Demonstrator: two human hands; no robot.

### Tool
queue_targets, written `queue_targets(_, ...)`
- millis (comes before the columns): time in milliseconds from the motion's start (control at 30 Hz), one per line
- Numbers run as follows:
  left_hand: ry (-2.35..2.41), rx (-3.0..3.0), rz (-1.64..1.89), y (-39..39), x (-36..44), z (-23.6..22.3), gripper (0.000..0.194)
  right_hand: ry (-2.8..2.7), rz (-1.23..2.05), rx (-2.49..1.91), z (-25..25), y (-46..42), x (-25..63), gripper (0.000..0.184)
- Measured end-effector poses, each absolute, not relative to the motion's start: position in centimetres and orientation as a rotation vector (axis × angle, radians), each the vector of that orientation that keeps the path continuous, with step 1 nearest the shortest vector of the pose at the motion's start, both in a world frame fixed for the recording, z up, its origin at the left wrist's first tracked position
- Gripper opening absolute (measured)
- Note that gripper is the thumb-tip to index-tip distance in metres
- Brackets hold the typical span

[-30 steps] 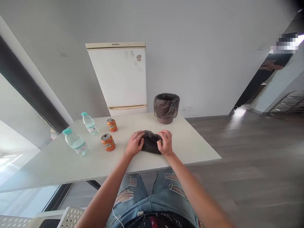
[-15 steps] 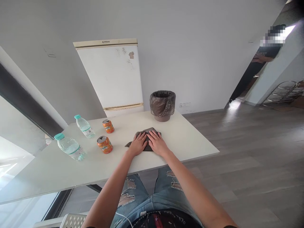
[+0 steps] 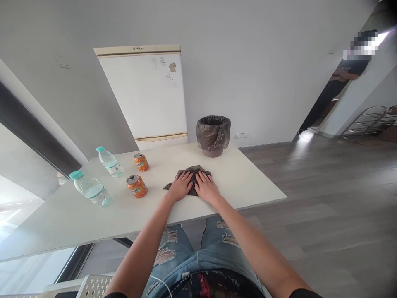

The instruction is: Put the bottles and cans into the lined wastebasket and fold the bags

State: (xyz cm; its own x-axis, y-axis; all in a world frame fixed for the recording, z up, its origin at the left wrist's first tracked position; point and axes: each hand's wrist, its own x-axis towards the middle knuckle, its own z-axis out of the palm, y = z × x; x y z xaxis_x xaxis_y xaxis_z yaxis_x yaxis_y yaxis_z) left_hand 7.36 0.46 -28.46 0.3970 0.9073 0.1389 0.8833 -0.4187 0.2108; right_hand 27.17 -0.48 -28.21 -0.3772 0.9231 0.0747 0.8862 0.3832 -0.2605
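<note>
A dark, thin plastic bag (image 3: 194, 191) lies crumpled and flattened on the white table (image 3: 248, 182). My left hand (image 3: 180, 186) rests flat on its left part, fingers spread and pointing away from me. On the right part lies my right hand (image 3: 206, 186), also flat with its fingers apart. The palms cover much of the bag; a pointed corner sticks out to the left. Behind the hands stands a brown trash bin (image 3: 213, 134), its dark liner folded over the rim.
Left of my hands stand two orange soda cans (image 3: 137, 186) and two clear bottles with teal caps (image 3: 92, 191). A white fridge (image 3: 145, 95) is behind the table. A person (image 3: 339, 78) stands far right. A white perforated chair (image 3: 94, 285) is at lower left.
Both hands stay on the bag; the right hand has shifted slightly and its fingers are a little more spread. The camera view has tilted slightly.
</note>
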Motion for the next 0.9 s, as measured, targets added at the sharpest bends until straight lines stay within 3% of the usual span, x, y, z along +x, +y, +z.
queue_targets(167, 1.617, 2.524, 0.388, 0.3, 7.6, -28.0, 0.061, -2.395, 0.276, -1.563, -28.4, -0.2, 27.2, 0.067)
queue_targets(367, 1.946, 2.298, 0.982, -0.4, 6.3, -26.3, 0.039, -1.749, 0.184, -1.543, -27.7, 0.9, 29.8, 0.045)
queue_targets(467, 2.141, 2.137, 1.013, -0.5, 5.3, -26.3, 0.033, -1.649, 0.25, -1.678, -27.7, 1.3, 30.6, 0.038)
queue_targets(600, 2.276, 2.007, 0.949, -0.4, 5.0, -27.0, 0.029, -1.787, 0.297, -1.682, -27.5, 1.1, 30.1, 0.048)
queue_targets(700, 2.276, 2.002, 0.917, -0.4, 5.3, -26.9, 0.031, -1.826, 0.338, -1.683, -27.0, 0.7, 29.9, 0.035)
queue_targets(900, 2.338, 1.909, 0.994, -1.4, 5.8, -24.9, 0.031, -1.866, 0.352, -1.652, -26.6, 0.2, 30.7, 0.054)
